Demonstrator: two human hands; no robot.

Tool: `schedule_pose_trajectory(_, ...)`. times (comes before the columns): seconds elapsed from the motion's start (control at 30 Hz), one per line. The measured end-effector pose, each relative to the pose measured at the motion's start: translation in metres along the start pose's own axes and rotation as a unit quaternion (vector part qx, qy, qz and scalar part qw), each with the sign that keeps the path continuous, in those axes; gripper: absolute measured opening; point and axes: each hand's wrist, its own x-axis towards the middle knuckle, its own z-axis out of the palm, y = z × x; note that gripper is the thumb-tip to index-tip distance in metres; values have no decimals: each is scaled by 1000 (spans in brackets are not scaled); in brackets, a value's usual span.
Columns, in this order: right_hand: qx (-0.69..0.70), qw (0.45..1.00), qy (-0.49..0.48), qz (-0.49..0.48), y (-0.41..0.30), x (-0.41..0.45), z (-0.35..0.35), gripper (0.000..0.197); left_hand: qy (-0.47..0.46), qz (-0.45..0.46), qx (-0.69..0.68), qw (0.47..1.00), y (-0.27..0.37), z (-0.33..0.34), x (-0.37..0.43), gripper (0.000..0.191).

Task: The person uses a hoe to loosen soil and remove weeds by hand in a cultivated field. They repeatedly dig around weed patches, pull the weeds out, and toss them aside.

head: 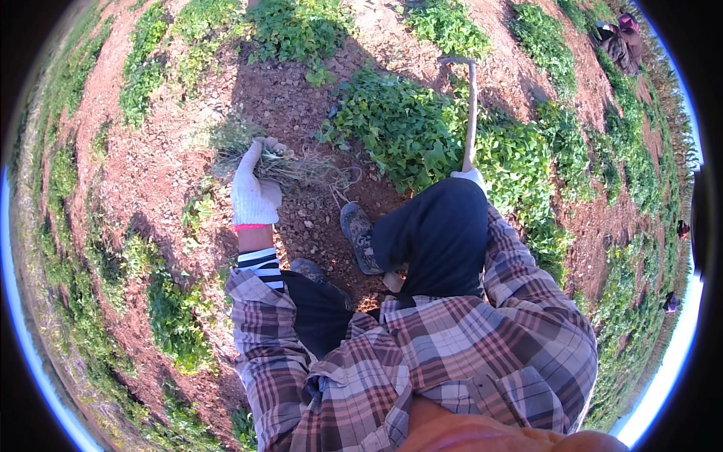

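My left hand (256, 189), in a white knitted glove, is closed round a bunch of pulled weeds (299, 169) with thin pale stems and roots, held over the reddish soil. Its leafy end points up and left. My right hand (471, 178), also gloved in white, grips the lower end of a wooden-handled hoe (471, 121); my right knee partly hides this hand. The small metal head of the hoe lies over the leaves at the far end. Green leafy crop plants (401, 127) grow between the two hands.
My shoes (358, 237) stand on dry, cloddy soil (305, 220). Further rows of low crop plants (305, 28) run ahead and to both sides. A crouching person (621, 45) is far off at the upper right, with small, indistinct figures near the right rim.
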Motion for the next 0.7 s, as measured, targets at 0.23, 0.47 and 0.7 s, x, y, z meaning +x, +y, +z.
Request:
schedule_pose_trajectory(0.23, 36, 995, -84, -48, 70, -46, 3, 36, -27, -6, 19, 999, -7, 2, 0, 19)
schedule_pose_trajectory(0.47, 132, 988, -73, -25, 67, -8, -5, 49, 12, -13, 42, 999, -12, 8, -4, 19)
schedule_pose_trajectory(0.7, 343, 937, -53, 52, 5, 4, -68, 31, -21, -11, 80, 996, -12, 5, -8, 19)
